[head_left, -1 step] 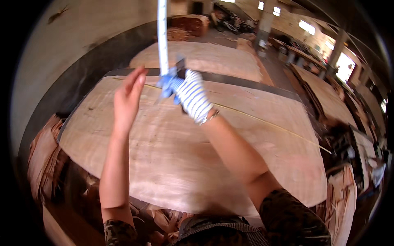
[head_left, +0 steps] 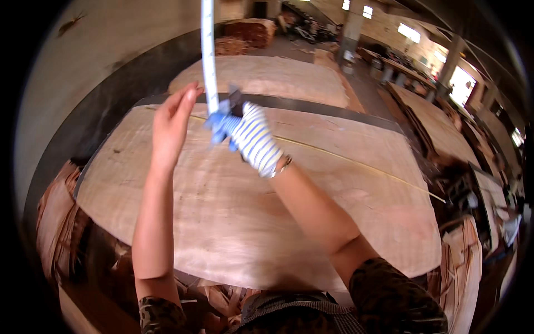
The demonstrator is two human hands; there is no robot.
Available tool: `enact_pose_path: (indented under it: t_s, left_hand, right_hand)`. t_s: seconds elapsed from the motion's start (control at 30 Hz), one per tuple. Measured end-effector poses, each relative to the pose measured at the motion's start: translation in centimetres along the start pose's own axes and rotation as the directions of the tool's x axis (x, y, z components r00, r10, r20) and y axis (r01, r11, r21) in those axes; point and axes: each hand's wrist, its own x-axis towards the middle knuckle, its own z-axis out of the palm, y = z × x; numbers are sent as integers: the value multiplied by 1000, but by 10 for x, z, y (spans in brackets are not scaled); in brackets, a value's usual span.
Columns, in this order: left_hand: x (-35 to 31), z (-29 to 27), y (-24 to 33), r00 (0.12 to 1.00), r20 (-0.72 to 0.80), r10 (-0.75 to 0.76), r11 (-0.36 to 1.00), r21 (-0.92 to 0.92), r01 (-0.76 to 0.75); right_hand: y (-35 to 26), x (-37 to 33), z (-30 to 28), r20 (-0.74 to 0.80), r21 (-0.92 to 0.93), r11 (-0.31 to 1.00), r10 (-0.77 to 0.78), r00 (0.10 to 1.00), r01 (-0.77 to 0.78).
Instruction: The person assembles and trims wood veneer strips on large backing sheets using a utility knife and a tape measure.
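Observation:
My right hand (head_left: 247, 136), in a blue-and-white striped glove, is closed over the middle of a large wood veneer sheet (head_left: 311, 222). From its blue fingertips a long white strip (head_left: 208, 50) with small dark marks rises past the top of the picture. A dark, flat, blade-like piece (head_left: 236, 99) sticks up from the same grip. Bare and raised, my left hand (head_left: 171, 125) is just left of the strip, thumb and fingertips close together; what they pinch, if anything, cannot be made out. Behind both hands a thin yellow cord or rod (head_left: 361, 165) lies slantwise across the sheet.
Beyond a dark gap lies another veneer stack (head_left: 267, 78). A wall (head_left: 111, 50) curves along the left. Torn veneer bundles (head_left: 58, 211) stand at the near left, more (head_left: 463, 250) at the near right. Further stacks (head_left: 414, 114) and a pillar (head_left: 350, 33) are at the right.
My right hand has shifted slightly left and down, bringing the white strip closer to my left fingertips. The whole view has moved a little.

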Motion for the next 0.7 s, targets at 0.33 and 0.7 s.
enact_pose_path:
  t_s: [0.33,0.7]
  left_hand:
    - [-19,75,11,983,-180,33,987,-149,-60]
    - [-27,56,-79,744,281,-607,728,-179,661]
  right_hand:
    - [34,-86,-136,13,-962,255,-324,946,100]
    - [62,-204,-166,-205,32,840,536,819,-541]
